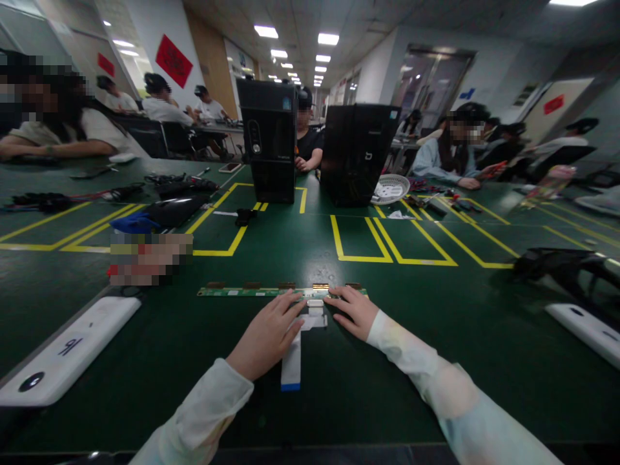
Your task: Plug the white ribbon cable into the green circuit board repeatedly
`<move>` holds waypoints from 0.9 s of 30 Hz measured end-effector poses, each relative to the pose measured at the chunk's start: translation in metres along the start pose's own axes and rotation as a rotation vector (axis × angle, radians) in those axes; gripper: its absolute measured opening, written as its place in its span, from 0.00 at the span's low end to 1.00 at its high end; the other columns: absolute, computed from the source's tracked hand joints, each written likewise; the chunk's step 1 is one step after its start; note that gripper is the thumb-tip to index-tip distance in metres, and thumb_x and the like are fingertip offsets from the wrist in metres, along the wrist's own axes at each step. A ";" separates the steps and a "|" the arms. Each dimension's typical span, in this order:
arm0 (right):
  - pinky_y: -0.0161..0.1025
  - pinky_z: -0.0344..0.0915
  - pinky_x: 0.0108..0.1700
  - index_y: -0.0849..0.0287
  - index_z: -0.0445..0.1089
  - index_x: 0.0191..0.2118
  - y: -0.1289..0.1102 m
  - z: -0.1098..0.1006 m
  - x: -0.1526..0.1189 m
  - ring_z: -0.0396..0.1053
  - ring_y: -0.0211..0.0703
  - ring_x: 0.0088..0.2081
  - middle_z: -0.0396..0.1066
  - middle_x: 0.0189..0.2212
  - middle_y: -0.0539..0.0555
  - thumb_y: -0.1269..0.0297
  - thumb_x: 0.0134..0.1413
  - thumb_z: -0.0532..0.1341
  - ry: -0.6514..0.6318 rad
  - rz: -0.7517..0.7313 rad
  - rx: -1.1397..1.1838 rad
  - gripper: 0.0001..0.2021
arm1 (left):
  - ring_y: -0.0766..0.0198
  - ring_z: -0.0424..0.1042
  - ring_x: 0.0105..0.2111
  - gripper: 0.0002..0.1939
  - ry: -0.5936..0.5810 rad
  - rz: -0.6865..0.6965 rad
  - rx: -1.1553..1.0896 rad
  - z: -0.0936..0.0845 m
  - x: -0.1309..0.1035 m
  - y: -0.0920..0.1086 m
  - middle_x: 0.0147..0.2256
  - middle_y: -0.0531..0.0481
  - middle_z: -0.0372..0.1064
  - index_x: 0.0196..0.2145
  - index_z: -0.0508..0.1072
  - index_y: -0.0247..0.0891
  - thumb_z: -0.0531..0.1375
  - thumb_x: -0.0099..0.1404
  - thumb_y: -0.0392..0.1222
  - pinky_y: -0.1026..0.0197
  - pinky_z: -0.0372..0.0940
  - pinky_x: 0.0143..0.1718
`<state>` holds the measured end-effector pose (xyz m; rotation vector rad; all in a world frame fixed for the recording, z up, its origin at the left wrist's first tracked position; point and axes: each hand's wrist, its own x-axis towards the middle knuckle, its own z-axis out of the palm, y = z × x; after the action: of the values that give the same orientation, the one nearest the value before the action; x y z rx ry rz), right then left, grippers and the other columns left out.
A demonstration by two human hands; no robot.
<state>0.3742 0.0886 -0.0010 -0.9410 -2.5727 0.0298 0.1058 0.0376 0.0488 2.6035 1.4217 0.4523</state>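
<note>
A long, narrow green circuit board (pixel 237 292) lies crosswise on the green table in front of me, with several brownish tabs along its far edge. My left hand (pixel 268 329) rests at its near side, fingers stretched out towards the white connector (pixel 315 303). From the right, my right hand (pixel 355 312) reaches to the same connector area, fingers spread, fingertips on or just above the board. Between the hands, a white flat ribbon cable (pixel 291 365) with a blue end bends towards the connector and runs partly under my left hand. I cannot tell whether it is plugged in.
Two black computer towers (pixel 271 142) (pixel 358 155) stand at the back. White devices (pixel 72 352) (pixel 588 329) lie at both sides. Yellow tape (pixel 363 259) marks the table. A white basket (pixel 390 188), cables (pixel 43 200) and a blue-black pouch (pixel 159 213) lie beyond. Other people sit around.
</note>
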 end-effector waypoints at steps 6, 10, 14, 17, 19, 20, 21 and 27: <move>0.56 0.60 0.58 0.58 0.65 0.58 0.002 0.005 -0.001 0.61 0.53 0.57 0.64 0.56 0.64 0.62 0.61 0.54 0.003 0.007 0.004 0.20 | 0.53 0.61 0.61 0.23 0.004 -0.122 0.034 -0.004 -0.040 -0.027 0.61 0.47 0.61 0.59 0.66 0.44 0.47 0.71 0.51 0.44 0.58 0.61; 0.56 0.60 0.58 0.58 0.65 0.58 0.002 0.005 -0.001 0.61 0.53 0.57 0.64 0.55 0.64 0.62 0.62 0.54 0.019 0.005 -0.001 0.20 | 0.51 0.62 0.60 0.24 0.006 -0.196 0.092 0.000 -0.076 -0.052 0.62 0.47 0.61 0.60 0.65 0.46 0.48 0.70 0.51 0.43 0.60 0.59; 0.56 0.61 0.57 0.59 0.66 0.57 0.000 0.002 0.000 0.61 0.53 0.57 0.64 0.55 0.64 0.64 0.61 0.54 0.041 -0.012 -0.002 0.19 | 0.50 0.61 0.61 0.25 0.090 -0.231 0.114 0.006 -0.101 -0.071 0.63 0.46 0.59 0.60 0.64 0.45 0.47 0.69 0.53 0.41 0.57 0.60; 0.58 0.60 0.58 0.59 0.67 0.55 -0.005 -0.002 0.002 0.59 0.54 0.59 0.64 0.55 0.64 0.65 0.61 0.53 0.071 -0.023 -0.019 0.18 | 0.52 0.60 0.61 0.25 0.128 -0.234 0.113 0.010 -0.105 -0.075 0.63 0.46 0.59 0.60 0.64 0.45 0.47 0.70 0.52 0.42 0.54 0.62; 0.59 0.59 0.58 0.58 0.67 0.55 -0.010 -0.004 0.005 0.58 0.53 0.59 0.65 0.54 0.63 0.65 0.62 0.52 0.088 -0.038 -0.011 0.17 | 0.52 0.60 0.61 0.25 0.133 -0.248 0.120 0.011 -0.103 -0.073 0.62 0.46 0.60 0.60 0.64 0.44 0.47 0.70 0.52 0.42 0.53 0.62; 0.57 0.60 0.58 0.57 0.67 0.55 -0.013 -0.004 0.007 0.58 0.52 0.59 0.65 0.54 0.63 0.65 0.62 0.52 0.088 -0.051 0.002 0.17 | 0.52 0.61 0.61 0.25 0.133 -0.257 0.126 0.011 -0.101 -0.071 0.62 0.45 0.61 0.60 0.64 0.43 0.47 0.69 0.52 0.42 0.53 0.62; 0.56 0.60 0.58 0.58 0.67 0.55 -0.016 -0.004 0.009 0.58 0.52 0.59 0.65 0.54 0.63 0.65 0.62 0.52 0.084 -0.064 0.019 0.18 | 0.51 0.61 0.61 0.26 0.134 -0.269 0.133 0.011 -0.100 -0.070 0.61 0.44 0.61 0.60 0.65 0.42 0.47 0.69 0.52 0.41 0.54 0.62; 0.58 0.54 0.62 0.55 0.66 0.59 -0.033 -0.009 0.016 0.52 0.55 0.64 0.57 0.62 0.62 0.57 0.62 0.56 -0.076 -0.051 0.050 0.21 | 0.49 0.63 0.59 0.27 0.127 -0.298 0.150 0.009 -0.095 -0.063 0.61 0.42 0.62 0.60 0.65 0.39 0.46 0.69 0.52 0.40 0.56 0.61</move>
<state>0.3462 0.0720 0.0181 -0.8715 -2.6517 0.1171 0.0098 -0.0073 0.0055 2.4464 1.9169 0.4948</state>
